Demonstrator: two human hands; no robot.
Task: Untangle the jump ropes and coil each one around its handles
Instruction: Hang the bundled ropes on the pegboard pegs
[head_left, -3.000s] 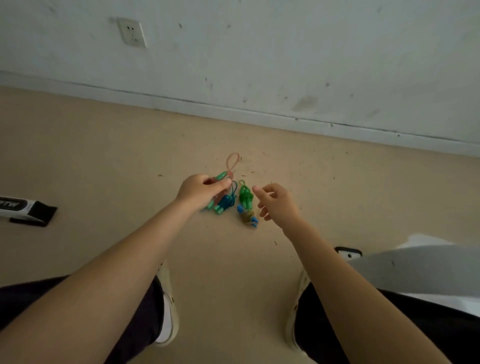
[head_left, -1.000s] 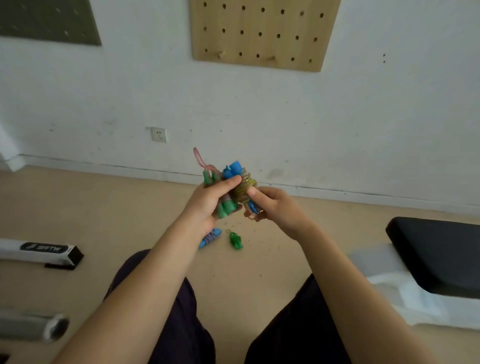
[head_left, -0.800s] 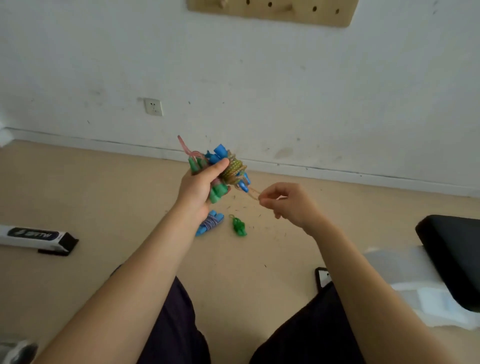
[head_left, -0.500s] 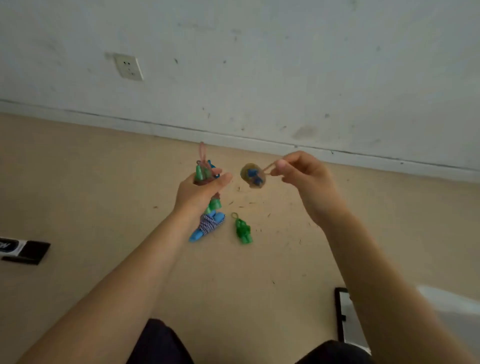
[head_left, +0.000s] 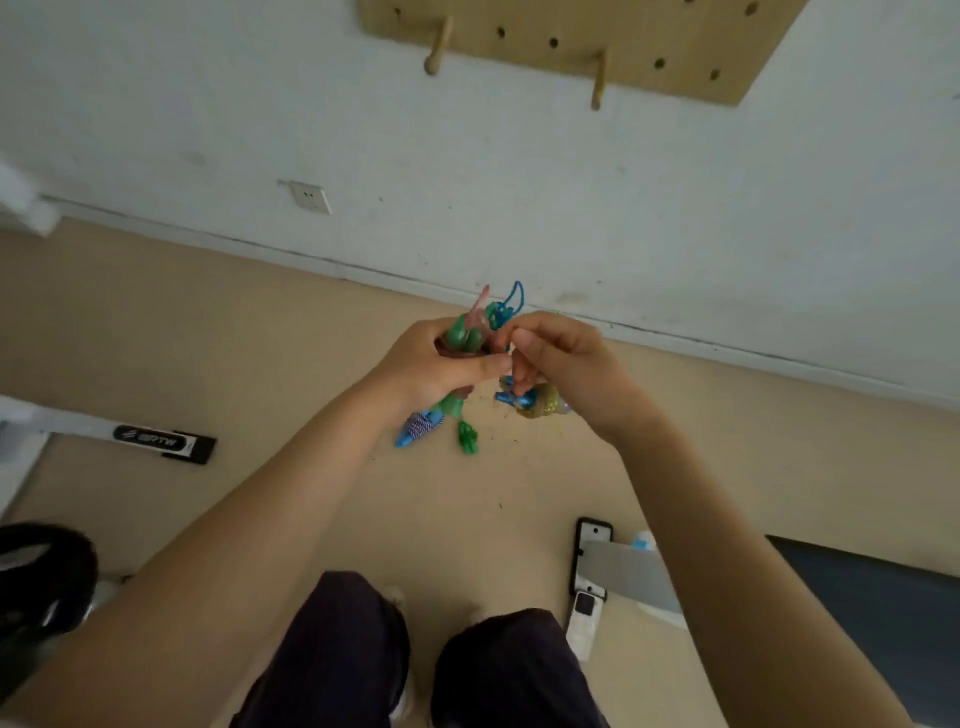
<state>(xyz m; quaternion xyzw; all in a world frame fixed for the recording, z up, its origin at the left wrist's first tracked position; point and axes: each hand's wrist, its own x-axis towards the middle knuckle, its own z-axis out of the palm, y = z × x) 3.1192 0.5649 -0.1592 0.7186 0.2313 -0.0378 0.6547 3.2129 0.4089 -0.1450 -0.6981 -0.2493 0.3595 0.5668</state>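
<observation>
Green-handled jump rope (head_left: 460, 336), with pink and blue cord loops sticking up out of it, sits bunched in the left hand (head_left: 434, 364), whose fingers are curled tight around it at chest height over the beige floor (head_left: 208, 332). Right hand (head_left: 563, 364) meets it knuckle to knuckle, fingers pinching at the cords, while a yellowish coiled rope with blue handles (head_left: 530, 402) hangs just under that palm. Down on the floor lie a blue striped coiled rope (head_left: 420, 427) and a small green coiled rope (head_left: 466, 438), close together. A phone (head_left: 589, 558) lies nearer the person's knees.
</observation>
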